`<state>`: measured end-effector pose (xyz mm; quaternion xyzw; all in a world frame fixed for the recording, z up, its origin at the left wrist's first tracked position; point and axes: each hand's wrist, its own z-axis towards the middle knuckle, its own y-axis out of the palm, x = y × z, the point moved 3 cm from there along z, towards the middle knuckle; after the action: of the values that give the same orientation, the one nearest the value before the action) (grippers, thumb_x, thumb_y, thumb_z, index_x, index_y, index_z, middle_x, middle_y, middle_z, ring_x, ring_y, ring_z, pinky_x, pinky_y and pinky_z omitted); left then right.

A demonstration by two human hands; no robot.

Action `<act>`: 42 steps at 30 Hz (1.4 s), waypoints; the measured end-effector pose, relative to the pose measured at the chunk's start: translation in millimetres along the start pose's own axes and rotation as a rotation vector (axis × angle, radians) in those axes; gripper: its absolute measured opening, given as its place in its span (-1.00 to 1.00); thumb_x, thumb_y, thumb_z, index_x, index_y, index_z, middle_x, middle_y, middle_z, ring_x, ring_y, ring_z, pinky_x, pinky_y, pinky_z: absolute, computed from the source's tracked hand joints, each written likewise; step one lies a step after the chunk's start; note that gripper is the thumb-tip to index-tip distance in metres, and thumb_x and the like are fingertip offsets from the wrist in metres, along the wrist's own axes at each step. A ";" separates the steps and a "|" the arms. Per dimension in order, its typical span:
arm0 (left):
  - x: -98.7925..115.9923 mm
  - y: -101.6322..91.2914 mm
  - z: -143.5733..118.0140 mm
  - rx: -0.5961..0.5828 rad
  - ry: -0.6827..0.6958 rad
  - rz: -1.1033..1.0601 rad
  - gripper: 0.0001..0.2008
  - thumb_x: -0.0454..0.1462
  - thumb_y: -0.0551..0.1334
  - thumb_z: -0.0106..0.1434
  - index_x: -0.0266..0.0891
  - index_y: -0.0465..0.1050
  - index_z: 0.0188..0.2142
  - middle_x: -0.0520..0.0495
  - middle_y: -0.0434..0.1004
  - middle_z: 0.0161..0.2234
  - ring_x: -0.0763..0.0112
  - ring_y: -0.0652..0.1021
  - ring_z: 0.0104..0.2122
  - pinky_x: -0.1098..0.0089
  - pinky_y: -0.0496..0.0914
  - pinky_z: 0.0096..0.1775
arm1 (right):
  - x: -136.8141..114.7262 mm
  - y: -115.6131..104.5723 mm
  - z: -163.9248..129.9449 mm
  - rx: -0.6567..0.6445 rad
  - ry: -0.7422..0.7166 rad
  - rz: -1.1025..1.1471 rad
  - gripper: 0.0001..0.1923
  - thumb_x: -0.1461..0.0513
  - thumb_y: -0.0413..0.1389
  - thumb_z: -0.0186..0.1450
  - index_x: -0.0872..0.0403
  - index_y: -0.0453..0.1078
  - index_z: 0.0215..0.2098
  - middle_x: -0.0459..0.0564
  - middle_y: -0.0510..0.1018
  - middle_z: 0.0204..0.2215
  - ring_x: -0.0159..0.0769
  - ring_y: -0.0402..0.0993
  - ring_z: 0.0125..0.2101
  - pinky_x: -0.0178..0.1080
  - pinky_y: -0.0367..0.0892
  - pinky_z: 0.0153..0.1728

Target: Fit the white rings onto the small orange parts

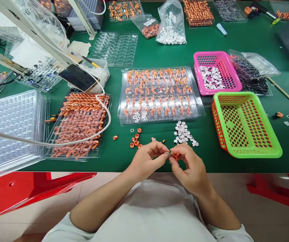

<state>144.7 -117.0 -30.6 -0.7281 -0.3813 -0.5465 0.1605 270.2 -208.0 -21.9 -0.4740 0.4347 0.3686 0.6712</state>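
Note:
My left hand (150, 157) pinches a small whitish ring-like piece (167, 153) between thumb and fingertips. Against it, my right hand (189, 166) grips a small round orange part (174, 157); the fingertips of both hands nearly meet above the table's front edge. Just beyond the left fingers lie several orange round cups (136, 137) and one white ring (132, 130). A pile of white round caps (183, 131) sits past my right hand. Farther back, a clear tray (159, 95) holds rows of orange curved parts, with white rings heaped in its front left.
On the left, a clear tray of orange parts (79, 126) lies beside stacked empty trays (10, 124); a white cable (106, 117) loops over. Right stand a green basket (257, 153) and a pink basket (217, 91) with white caps. A phone (79, 78) rests on a tub.

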 end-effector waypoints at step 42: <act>8.8 4.0 -13.7 0.042 0.264 0.535 -0.89 -0.34 0.25 0.23 -0.21 0.58 -0.29 -0.05 0.65 -0.36 0.37 0.60 -0.36 0.42 0.46 -0.29 | 7.1 -2.0 3.8 0.012 0.174 0.000 -0.86 0.38 0.05 0.24 0.04 0.33 -0.44 -0.13 0.39 -0.50 -0.40 0.32 -0.51 -0.33 0.25 -0.50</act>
<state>139.4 -125.2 -16.9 -0.7218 -0.1628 -0.5669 0.3620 275.4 -204.3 -27.2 -0.5002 0.4936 0.3232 0.6338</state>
